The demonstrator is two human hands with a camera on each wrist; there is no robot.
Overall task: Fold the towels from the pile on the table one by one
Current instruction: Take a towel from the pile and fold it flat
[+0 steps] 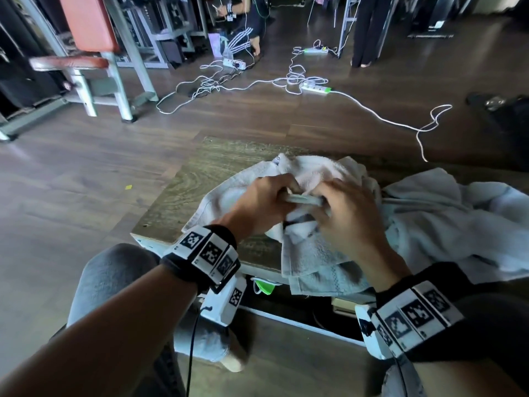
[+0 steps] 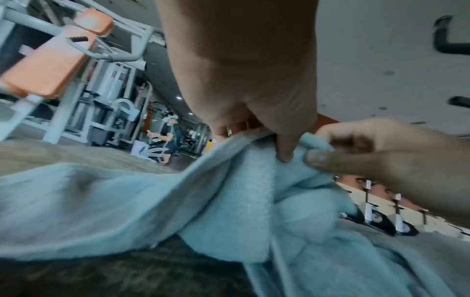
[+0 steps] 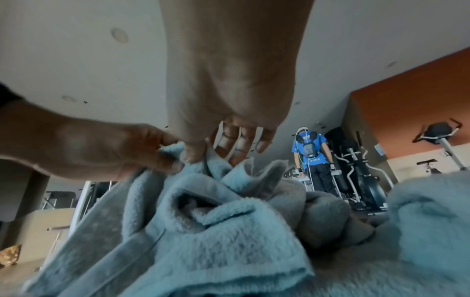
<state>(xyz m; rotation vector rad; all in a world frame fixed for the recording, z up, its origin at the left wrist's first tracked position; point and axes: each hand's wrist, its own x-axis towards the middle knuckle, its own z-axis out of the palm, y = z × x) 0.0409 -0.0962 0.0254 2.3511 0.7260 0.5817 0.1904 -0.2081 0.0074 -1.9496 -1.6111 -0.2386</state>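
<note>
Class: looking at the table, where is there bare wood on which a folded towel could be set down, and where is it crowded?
Bare wood shows on the table along its left and far-left part, bordered by the left edge and the towel both hands grip. The middle and right are crowded: left hand, right hand, and the towel pile on the right.

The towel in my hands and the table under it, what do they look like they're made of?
Towel: looks like cotton terry, pale blue and matte; the right wrist view shows a fuzzy looped pile and a flat woven band along the hem. The fibre itself cannot be confirmed.

Table: wood or a wood-look laminate, with a dull finish; the head view shows grey-brown grain swirls, and the pale edge suggests a board core.
</note>
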